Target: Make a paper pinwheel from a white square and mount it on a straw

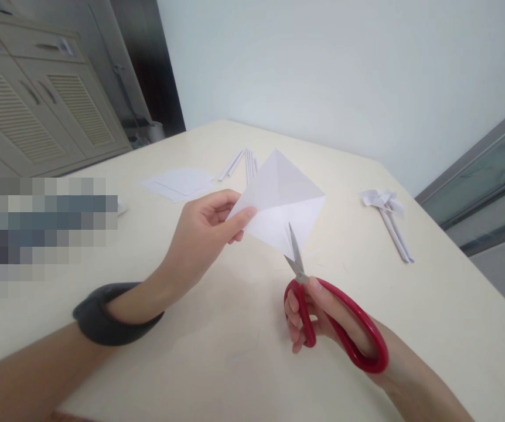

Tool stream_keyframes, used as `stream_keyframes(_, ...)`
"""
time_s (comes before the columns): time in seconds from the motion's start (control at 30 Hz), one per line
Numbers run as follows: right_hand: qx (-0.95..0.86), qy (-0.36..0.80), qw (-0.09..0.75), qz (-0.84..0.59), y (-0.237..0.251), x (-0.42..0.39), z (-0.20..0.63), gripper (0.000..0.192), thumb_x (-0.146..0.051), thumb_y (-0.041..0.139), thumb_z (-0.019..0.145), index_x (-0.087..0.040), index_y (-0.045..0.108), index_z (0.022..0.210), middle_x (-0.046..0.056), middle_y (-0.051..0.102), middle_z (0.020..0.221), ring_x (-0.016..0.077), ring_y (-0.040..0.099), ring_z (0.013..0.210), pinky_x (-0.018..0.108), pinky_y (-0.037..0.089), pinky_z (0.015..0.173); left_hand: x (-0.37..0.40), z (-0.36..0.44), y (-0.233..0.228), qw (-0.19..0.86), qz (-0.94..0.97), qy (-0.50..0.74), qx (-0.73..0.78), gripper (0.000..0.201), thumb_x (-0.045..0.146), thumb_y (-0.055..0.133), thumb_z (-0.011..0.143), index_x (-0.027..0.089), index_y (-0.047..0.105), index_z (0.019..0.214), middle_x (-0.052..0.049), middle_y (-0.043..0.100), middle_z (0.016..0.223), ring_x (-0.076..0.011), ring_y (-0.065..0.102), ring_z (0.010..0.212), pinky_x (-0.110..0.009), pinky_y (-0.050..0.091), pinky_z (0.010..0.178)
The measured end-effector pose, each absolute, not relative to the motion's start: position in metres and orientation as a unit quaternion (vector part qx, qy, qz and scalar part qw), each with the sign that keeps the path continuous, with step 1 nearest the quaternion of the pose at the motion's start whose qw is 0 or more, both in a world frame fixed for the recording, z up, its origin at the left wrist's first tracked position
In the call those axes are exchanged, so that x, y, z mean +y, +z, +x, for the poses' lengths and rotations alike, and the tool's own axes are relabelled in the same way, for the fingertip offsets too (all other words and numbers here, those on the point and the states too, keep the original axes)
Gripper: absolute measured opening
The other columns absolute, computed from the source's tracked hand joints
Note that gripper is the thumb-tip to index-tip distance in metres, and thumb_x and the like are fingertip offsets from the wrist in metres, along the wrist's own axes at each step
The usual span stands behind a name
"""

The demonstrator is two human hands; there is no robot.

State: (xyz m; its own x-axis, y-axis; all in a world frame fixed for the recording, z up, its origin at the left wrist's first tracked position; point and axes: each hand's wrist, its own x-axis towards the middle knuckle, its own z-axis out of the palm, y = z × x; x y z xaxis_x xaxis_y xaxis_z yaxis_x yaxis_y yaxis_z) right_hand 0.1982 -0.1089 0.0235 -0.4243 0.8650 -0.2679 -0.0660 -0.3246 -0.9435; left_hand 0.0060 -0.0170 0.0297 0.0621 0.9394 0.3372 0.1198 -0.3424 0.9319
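A square sheet of white paper (296, 181) with crossing creases is pinched at its left corner by my left hand (211, 225), thumb on top. My right hand (318, 316) grips red-handled scissors (369, 357), fingers through the loops. The blades are apart at the sheet's near corner, one over the paper and the other lower and partly beneath it. Whether a cut has begun there, I cannot tell. A dark band circles my left wrist.
Flat white paper sheets (180, 180) and several rolled paper sticks (249, 161) lie farther back on the cream table (217, 375). At right rest a paper pinwheel (384, 201) and its paper sticks (396, 237). A white wall (323, 76) stands behind; a blurred patch covers the left.
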Motion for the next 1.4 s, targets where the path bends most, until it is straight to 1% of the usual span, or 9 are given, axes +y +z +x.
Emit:
stream_keyframes(0.1, -0.462, 0.7, 0.334, -0.431, 0.0234, -0.1094, 0.1988, 0.036, -0.047, 0.039, 0.094, -0.017, 0.058, 0.084, 0.001, 0.055, 0.072, 0.0128, 0.052, 0.063, 0.028, 0.041, 0.064, -0.0166, 0.0056, 0.0305, 0.381, 0.622, 0.534, 0.427, 0.007, 0.02, 0.064, 0.077, 0.019, 0.062, 0.071, 0.003, 0.05, 0.063, -0.0074, 0.045, 0.051, -0.019, 0.037, 0.046)
stream_keyframes(0.2, -0.457, 0.699, 0.334, -0.437, 0.0234, -0.1099, 0.2001, 0.036, -0.046, 0.037, 0.094, -0.018, 0.058, 0.086, 0.001, 0.056, 0.073, 0.0136, 0.053, 0.066, 0.029, 0.043, 0.068, -0.0163, 0.005, 0.0308, 0.384, 0.621, 0.532, 0.428, 0.007, 0.019, 0.064, 0.078, 0.019, 0.062, 0.071, 0.003, 0.05, 0.063, -0.0074, 0.045, 0.051, -0.019, 0.037, 0.046)
stream_keyframes(0.37, -0.458, 0.697, 0.337, -0.438, 0.022, -0.11, 0.202, 0.036, -0.045, 0.036, 0.095, -0.018, 0.058, 0.084, 0.0, 0.056, 0.074, 0.013, 0.053, 0.066, 0.03, 0.043, 0.07, -0.0166, 0.0054, 0.0301, 0.386, 0.619, 0.536, 0.425, 0.006, 0.02, 0.064, 0.078, 0.019, 0.062, 0.072, 0.003, 0.05, 0.064, -0.0076, 0.045, 0.052, -0.019, 0.037, 0.047)
stream_keyframes(0.53, -0.462, 0.691, 0.337, -0.443, 0.0209, -0.1109, 0.2026, 0.041, -0.046, 0.034, 0.095, -0.017, 0.057, 0.078, 0.001, 0.056, 0.073, 0.0131, 0.053, 0.066, 0.03, 0.043, 0.071, -0.0178, 0.006, 0.0307, 0.385, 0.618, 0.533, 0.43, 0.006, 0.02, 0.063, 0.078, 0.019, 0.062, 0.072, 0.003, 0.049, 0.063, -0.0085, 0.044, 0.052, -0.02, 0.037, 0.047)
stream_keyframes(0.7, -0.449, 0.695, 0.342, -0.446, 0.0232, -0.1099, 0.2022, 0.04, -0.047, 0.039, 0.093, -0.017, 0.057, 0.076, 0.0, 0.054, 0.07, 0.0127, 0.05, 0.064, 0.029, 0.043, 0.068, -0.0178, 0.006, 0.0317, 0.387, 0.618, 0.532, 0.432, 0.005, 0.022, 0.063, 0.078, 0.02, 0.063, 0.073, 0.002, 0.051, 0.065, -0.0089, 0.045, 0.053, -0.02, 0.037, 0.047)
stream_keyframes(0.83, -0.447, 0.702, 0.342, -0.436, 0.0225, -0.1097, 0.2023, 0.045, -0.049, 0.037, 0.093, -0.016, 0.057, 0.07, 0.001, 0.053, 0.067, 0.0131, 0.051, 0.064, 0.029, 0.044, 0.067, -0.018, 0.0063, 0.032, 0.379, 0.62, 0.529, 0.438, 0.005, 0.023, 0.063, 0.077, 0.02, 0.063, 0.074, 0.002, 0.052, 0.065, -0.0096, 0.046, 0.052, -0.021, 0.038, 0.047)
stream_keyframes(1.0, -0.455, 0.698, 0.343, -0.434, 0.0202, -0.1111, 0.203, 0.041, -0.045, 0.038, 0.094, -0.016, 0.057, 0.072, 0.0, 0.052, 0.067, 0.0123, 0.051, 0.064, 0.028, 0.044, 0.066, -0.0184, 0.006, 0.0324, 0.38, 0.622, 0.528, 0.437, 0.006, 0.021, 0.062, 0.078, 0.02, 0.062, 0.073, 0.002, 0.051, 0.065, -0.0092, 0.045, 0.053, -0.021, 0.037, 0.047)
stream_keyframes(1.17, -0.464, 0.692, 0.345, -0.431, 0.0202, -0.1097, 0.2024, 0.043, -0.043, 0.035, 0.096, -0.017, 0.055, 0.069, -0.001, 0.051, 0.066, 0.0113, 0.048, 0.061, 0.027, 0.044, 0.063, -0.0178, 0.0055, 0.0318, 0.387, 0.619, 0.532, 0.429, 0.006, 0.019, 0.063, 0.078, 0.019, 0.062, 0.072, 0.003, 0.049, 0.063, -0.008, 0.045, 0.052, -0.02, 0.037, 0.047)
stream_keyframes(1.4, -0.466, 0.699, 0.343, -0.42, 0.0232, -0.1083, 0.2001, 0.042, -0.043, 0.036, 0.095, -0.016, 0.055, 0.07, -0.001, 0.049, 0.064, 0.0106, 0.045, 0.058, 0.026, 0.044, 0.059, -0.0171, 0.0061, 0.032, 0.393, 0.613, 0.531, 0.433, 0.007, 0.021, 0.063, 0.077, 0.02, 0.061, 0.071, 0.003, 0.05, 0.065, -0.0086, 0.044, 0.052, -0.021, 0.036, 0.047)
